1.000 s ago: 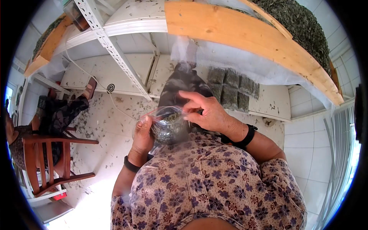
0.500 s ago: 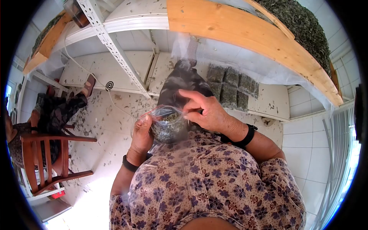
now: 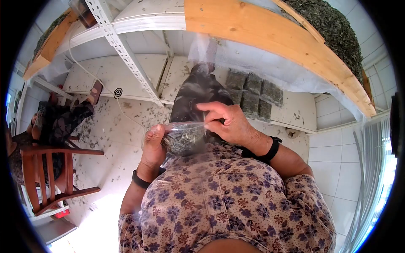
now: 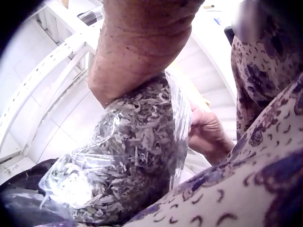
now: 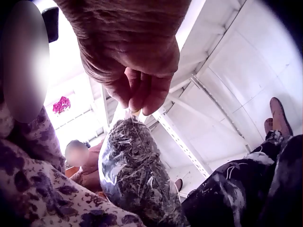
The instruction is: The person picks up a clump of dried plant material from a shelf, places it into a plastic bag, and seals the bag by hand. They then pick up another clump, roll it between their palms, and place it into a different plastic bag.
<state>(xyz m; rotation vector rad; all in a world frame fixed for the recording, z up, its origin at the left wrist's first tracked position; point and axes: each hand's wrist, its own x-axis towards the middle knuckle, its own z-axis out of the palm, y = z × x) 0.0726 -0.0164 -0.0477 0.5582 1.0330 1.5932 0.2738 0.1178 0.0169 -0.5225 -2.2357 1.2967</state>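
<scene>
A clear plastic bag point(image 3: 184, 141) full of dried, shredded grey-green leaves rests against the lap. At its left top corner the left hand point(image 3: 153, 146) pinches the edge between thumb and fingers. The right hand point(image 3: 230, 123) pinches the opposite top corner, its index finger bent. Between them the bag's top edge runs nearly straight. Seen from the left wrist, the bag point(image 4: 137, 151) bulges with leaves below the left hand point(image 4: 142, 52). In the right wrist view, fingertips of the right hand point(image 5: 130, 61) grip the gathered top of the bag point(image 5: 135, 170).
Several filled packets point(image 3: 253, 95) lie on a low white shelf ahead. Above stands a wooden-sided tray point(image 3: 253, 31) heaped with dried leaves point(image 3: 333, 33). A metal post point(image 3: 126, 57) rises ahead-left. Another person sits by a wooden chair point(image 3: 52, 177); leaf bits litter the floor point(image 3: 114, 139).
The bag's mouth was a rounded opening; its edges now lie drawn together in a nearly straight line. The left hand has shifted slightly left, while the right keeps its corner.
</scene>
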